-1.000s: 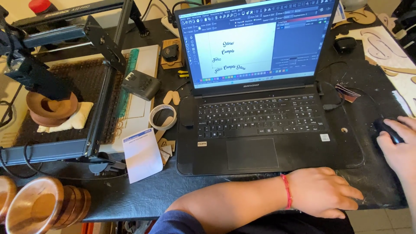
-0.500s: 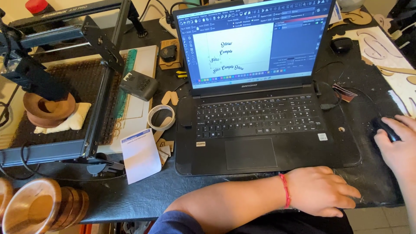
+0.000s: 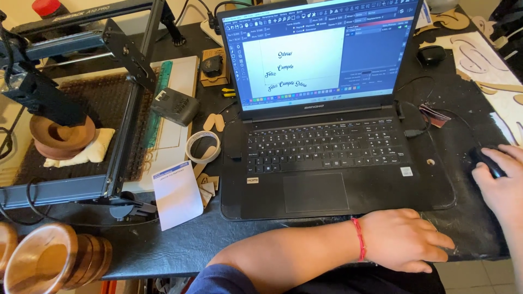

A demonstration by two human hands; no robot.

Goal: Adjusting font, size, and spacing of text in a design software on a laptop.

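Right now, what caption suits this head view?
Right hand on black mouse, left hand resting before open laptop.

The right hand [image 3: 504, 185] covers most of a black mouse [image 3: 485, 161], so its grip cannot be judged, and the frame's right edge cuts off the wrist. The laptop [image 3: 327, 163] screen's top edge runs out of frame, and its menu text is too small to read. At lower left, a wooden cup [image 3: 49, 264] is cropped by the frame's edge. The engraver frame [image 3: 81, 49] hides part of a wooden bowl [image 3: 60, 136].
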